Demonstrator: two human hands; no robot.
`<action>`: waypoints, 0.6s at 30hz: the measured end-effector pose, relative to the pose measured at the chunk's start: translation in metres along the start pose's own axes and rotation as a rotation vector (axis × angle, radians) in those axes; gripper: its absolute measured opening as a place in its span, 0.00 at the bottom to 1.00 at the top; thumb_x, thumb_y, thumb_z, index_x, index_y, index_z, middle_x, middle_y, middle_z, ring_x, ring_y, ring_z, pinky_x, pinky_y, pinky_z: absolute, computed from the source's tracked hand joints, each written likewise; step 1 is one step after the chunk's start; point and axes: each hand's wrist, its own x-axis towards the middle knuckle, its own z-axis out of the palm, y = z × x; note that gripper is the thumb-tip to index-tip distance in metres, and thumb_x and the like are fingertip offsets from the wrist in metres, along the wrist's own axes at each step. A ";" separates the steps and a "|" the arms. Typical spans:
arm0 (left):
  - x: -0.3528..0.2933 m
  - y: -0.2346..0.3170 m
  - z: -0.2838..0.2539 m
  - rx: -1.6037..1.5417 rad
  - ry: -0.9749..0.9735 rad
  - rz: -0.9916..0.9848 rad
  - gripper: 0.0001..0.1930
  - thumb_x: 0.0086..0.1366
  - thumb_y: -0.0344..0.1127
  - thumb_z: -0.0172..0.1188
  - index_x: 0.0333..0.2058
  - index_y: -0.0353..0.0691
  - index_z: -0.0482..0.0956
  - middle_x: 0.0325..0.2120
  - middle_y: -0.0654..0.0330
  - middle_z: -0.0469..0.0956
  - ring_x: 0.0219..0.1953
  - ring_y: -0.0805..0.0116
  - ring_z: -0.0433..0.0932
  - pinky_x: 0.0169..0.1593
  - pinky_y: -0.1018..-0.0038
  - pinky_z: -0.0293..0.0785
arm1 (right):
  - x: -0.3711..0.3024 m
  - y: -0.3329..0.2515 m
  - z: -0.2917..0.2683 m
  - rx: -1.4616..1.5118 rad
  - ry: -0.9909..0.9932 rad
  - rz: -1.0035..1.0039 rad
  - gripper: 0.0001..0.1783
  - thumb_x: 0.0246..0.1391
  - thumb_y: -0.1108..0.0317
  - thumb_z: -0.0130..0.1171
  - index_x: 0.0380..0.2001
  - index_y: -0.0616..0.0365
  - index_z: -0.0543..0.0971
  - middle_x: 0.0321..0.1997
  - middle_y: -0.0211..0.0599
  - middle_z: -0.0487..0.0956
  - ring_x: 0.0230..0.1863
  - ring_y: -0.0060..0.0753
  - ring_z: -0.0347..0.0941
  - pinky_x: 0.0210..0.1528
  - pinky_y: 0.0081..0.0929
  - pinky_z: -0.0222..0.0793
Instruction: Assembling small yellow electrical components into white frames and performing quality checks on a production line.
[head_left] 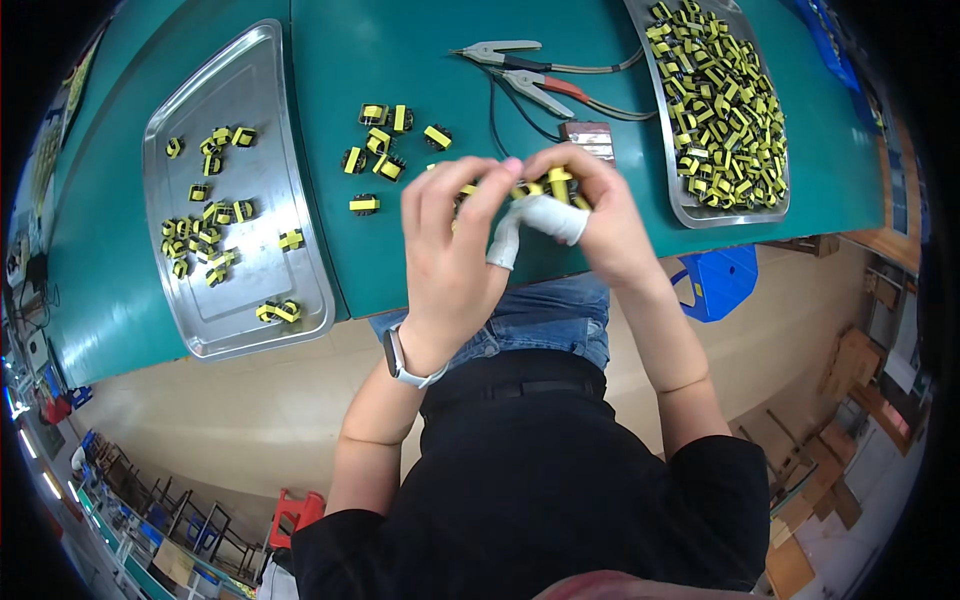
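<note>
Over the near part of the green table, my left hand (445, 235) and my right hand (605, 205) meet at the fingertips. Small yellow-and-black transformers (558, 183) sit inside my curled right fingers, partly hidden by the thumb. My left thumb and fingers close on a transformer (522, 189) between the hands; the fingers cover much of it. White wrapping covers both thumbs. More yellow shows behind my left fingers, and I cannot tell whether it is held. Just beyond my left hand lies a loose group of transformers (378, 140).
A metal tray (255, 310) with scattered transformers stands at the left. Another tray (690, 214), heaped with them, stands at the right. Two clip leads (535, 90) with cables and a reddish-brown block (588, 140) lie at the back. A blue stool (722, 283) stands below the table's edge.
</note>
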 end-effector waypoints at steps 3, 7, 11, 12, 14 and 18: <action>-0.006 -0.004 -0.001 0.111 -0.028 -0.112 0.29 0.57 0.27 0.69 0.59 0.46 0.74 0.56 0.55 0.70 0.59 0.48 0.66 0.62 0.56 0.66 | 0.006 0.002 -0.030 -0.393 0.150 -0.324 0.16 0.49 0.72 0.74 0.42 0.59 0.83 0.47 0.33 0.80 0.49 0.26 0.77 0.50 0.26 0.73; -0.023 -0.011 -0.003 0.237 -0.092 -0.249 0.28 0.57 0.30 0.70 0.58 0.45 0.75 0.59 0.54 0.68 0.61 0.47 0.64 0.63 0.54 0.64 | 0.010 -0.004 -0.062 -0.815 0.220 -0.393 0.16 0.48 0.76 0.71 0.42 0.60 0.83 0.47 0.39 0.80 0.51 0.40 0.79 0.53 0.31 0.73; -0.022 -0.013 0.003 0.287 -0.080 -0.250 0.25 0.57 0.32 0.71 0.54 0.44 0.78 0.58 0.54 0.69 0.60 0.47 0.64 0.63 0.54 0.63 | 0.010 -0.004 -0.069 -0.946 0.218 -0.368 0.16 0.47 0.78 0.71 0.42 0.59 0.83 0.47 0.39 0.80 0.50 0.41 0.79 0.52 0.32 0.74; -0.021 -0.014 0.006 0.293 -0.062 -0.249 0.24 0.57 0.32 0.72 0.53 0.44 0.79 0.58 0.55 0.69 0.60 0.48 0.65 0.62 0.54 0.63 | 0.010 -0.002 -0.068 -0.962 0.224 -0.384 0.16 0.47 0.78 0.70 0.42 0.59 0.83 0.47 0.39 0.80 0.50 0.41 0.79 0.52 0.32 0.74; -0.017 -0.014 0.008 0.311 -0.062 -0.261 0.23 0.57 0.33 0.72 0.52 0.44 0.79 0.57 0.56 0.70 0.59 0.49 0.65 0.61 0.55 0.64 | 0.010 0.002 -0.069 -0.977 0.228 -0.400 0.17 0.47 0.78 0.70 0.42 0.58 0.84 0.47 0.39 0.80 0.49 0.42 0.79 0.52 0.32 0.73; -0.013 -0.016 0.011 0.335 -0.036 -0.247 0.18 0.56 0.32 0.73 0.47 0.44 0.82 0.53 0.60 0.73 0.58 0.52 0.66 0.59 0.57 0.63 | 0.007 -0.001 -0.057 -0.556 0.224 -0.318 0.15 0.55 0.72 0.68 0.46 0.59 0.81 0.46 0.36 0.79 0.39 0.30 0.78 0.37 0.23 0.70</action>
